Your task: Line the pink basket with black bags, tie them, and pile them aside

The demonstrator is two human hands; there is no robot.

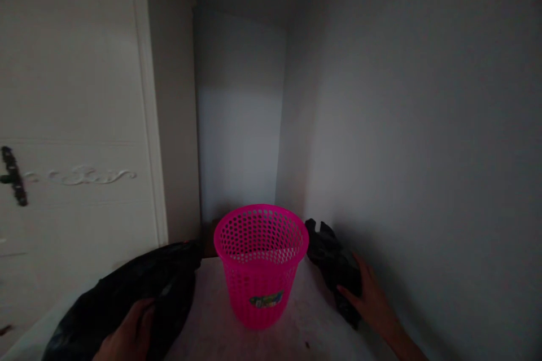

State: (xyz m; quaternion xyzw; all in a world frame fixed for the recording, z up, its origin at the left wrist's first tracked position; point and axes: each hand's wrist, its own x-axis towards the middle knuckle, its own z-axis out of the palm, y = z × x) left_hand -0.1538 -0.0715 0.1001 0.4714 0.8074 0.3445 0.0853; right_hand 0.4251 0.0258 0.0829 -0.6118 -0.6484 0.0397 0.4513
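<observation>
A bright pink perforated plastic basket (pixel 261 293) stands upright on a pale surface between my two hands, with a small colourful label on its front. To its left lies a large black plastic bag (pixel 127 287), spread out; the curled fingers of my left hand (pixel 131 330) grip it near its front. On the right, my right hand (pixel 370 296) has its thumb and fingers around a smaller, crumpled black plastic bag (pixel 334 262) beside the basket. Neither hand touches the basket. Dim light hides detail in the folds of both bags.
The pale surface (pixel 207 316) carries a small dark speck (pixel 307 344) near the front. A grey wall (pixel 402 124) rises close on the right. A white cabinet (pixel 84 79) with raised trim and a dark handle (pixel 14 176) stands at the left.
</observation>
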